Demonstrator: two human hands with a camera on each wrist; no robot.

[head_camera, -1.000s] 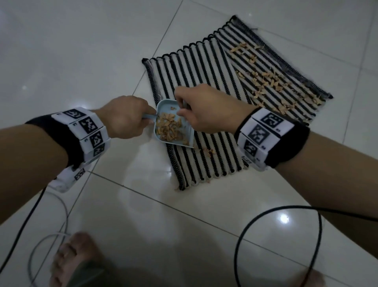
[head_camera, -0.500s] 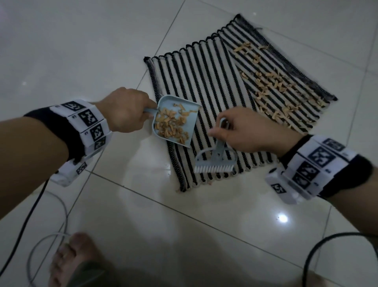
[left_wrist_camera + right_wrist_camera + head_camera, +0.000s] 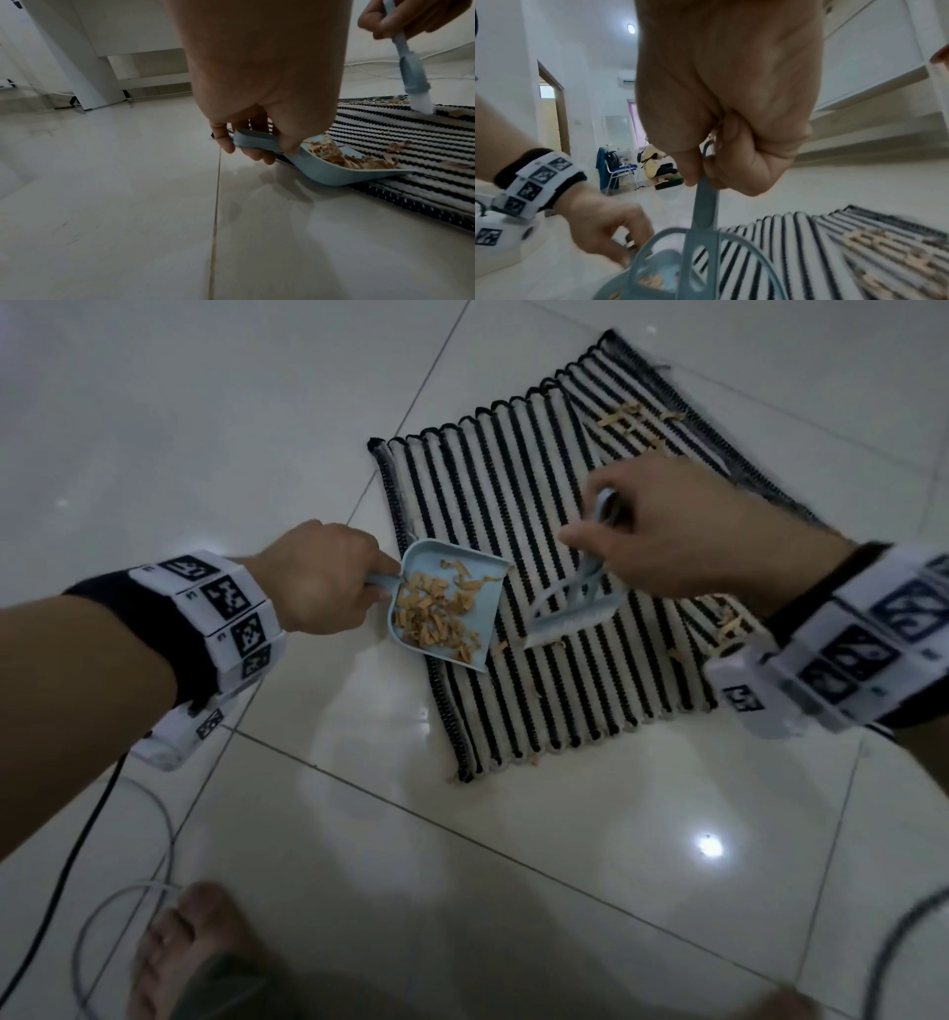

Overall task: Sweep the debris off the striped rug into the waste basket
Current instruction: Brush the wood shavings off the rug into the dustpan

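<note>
Two tools, head view: left hand (image 3: 321, 577) grips the dustpan (image 3: 445, 603) handle at the striped rug's (image 3: 518, 516) left edge; right hand (image 3: 667, 531) grips the hand brush (image 3: 570, 613), now back down on the rug after lifting half a second ago, so another stroke is starting.
Debris (image 3: 629, 419): mostly by the far right edge.
Left wrist view: dustpan (image 3: 331, 170) mouth points right across the rug, long axis crosswise to the stripes.
Right wrist view: brush handle (image 3: 704, 205) upright, fingers curled round it.

Dustpan (image 3: 444, 608) on striped rug's (image 3: 518, 469) left edge, debris (image 3: 431, 613) inside; brush (image 3: 570, 613) just right of it on rug; more debris far right.
</note>
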